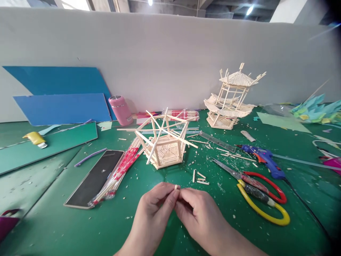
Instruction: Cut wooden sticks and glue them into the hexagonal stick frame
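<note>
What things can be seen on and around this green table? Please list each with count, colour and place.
small stick piece: one, pale wood, pinched between both hands' fingertips
hexagonal stick frame: one, pale wood, table centre
pagoda model: one, pale wood, far right of centre
cut stick bits: several, pale, right of the frame
scissors: one, red and yellow handles, right
glue gun: one, blue, behind the scissors
ruler: one, clear, between frame and pagoda
chopstick packs: a bundle, red and white, left of the frame
dark board: one, black, left
pink flask: one, by the wall
blue sheets: two, leaning on the wall
left hand: bottom centre
right hand: bottom centre
</note>
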Demonstrator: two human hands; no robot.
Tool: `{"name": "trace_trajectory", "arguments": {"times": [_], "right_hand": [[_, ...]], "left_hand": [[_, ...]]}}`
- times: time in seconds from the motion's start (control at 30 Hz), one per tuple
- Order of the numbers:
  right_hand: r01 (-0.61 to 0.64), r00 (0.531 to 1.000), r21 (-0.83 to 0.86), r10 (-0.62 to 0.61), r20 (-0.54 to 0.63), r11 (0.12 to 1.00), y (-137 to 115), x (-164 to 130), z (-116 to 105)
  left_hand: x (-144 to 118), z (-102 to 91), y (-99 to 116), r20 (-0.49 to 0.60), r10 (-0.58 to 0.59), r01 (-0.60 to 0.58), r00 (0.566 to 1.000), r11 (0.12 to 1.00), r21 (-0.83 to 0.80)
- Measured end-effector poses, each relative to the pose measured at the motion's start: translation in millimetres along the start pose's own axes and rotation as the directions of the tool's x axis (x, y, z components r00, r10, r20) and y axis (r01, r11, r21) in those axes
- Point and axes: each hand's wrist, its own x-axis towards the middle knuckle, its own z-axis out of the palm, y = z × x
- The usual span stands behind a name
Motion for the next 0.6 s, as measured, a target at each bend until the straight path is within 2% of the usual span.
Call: {"name": "trace_trajectory", "arguments": {"times": [0.07, 0.13, 0.2, 0.27, 0.33, 0.4, 0.53, 0.6], "right_hand": [[-0.030, 0.999, -0.095, 0.028, -0.030, 0.995, 10.9, -13.4, -18.0], [-0.104, 0.984, -0.217, 0.069, -0.162, 0.971, 32.2, -35.0, -43.7], [-0.236, 0.935, -0.361, 0.110, -0.337, 0.902, 62.0, -62.7, -71.6], [-0.354, 0.899, -0.483, 0.149, -0.412, 0.801, 94.1, -90.2, -95.0], [-0.416, 0.887, -0.573, 0.177, -0.426, 0.706, 120.6, -110.3, -109.9], [-0.442, 0.889, -0.623, 0.223, -0.400, 0.646, 136.4, -118.3, -117.2], [-0.425, 0.901, -0.708, 0.342, -0.268, 0.564, 139.5, -102.2, -123.7], [-0.412, 0.896, -0.723, 0.388, -0.213, 0.554, 135.7, -88.6, -127.3]], "left_hand": [[2.8, 1.5, 2.2, -0.018, -0.071, 0.070, 0.997, 0.996, -0.055], [4.7, -0.2, 5.4, -0.009, -0.124, 0.123, 0.992, 0.987, -0.106], [6.0, -4.0, 9.0, 0.011, -0.159, 0.158, 0.987, 0.974, -0.160], [6.8, -7.8, 12.9, 0.034, -0.210, 0.212, 0.977, 0.950, -0.231], [7.0, -9.5, 17.1, 0.067, -0.280, 0.287, 0.958, 0.911, -0.295], [6.3, -8.1, 21.1, 0.114, -0.330, 0.349, 0.937, 0.885, -0.308], [2.9, 2.1, 25.9, 0.186, -0.344, 0.384, 0.920, 0.886, -0.260], [1.6, 7.7, 26.4, 0.210, -0.345, 0.394, 0.915, 0.879, -0.268]]}}
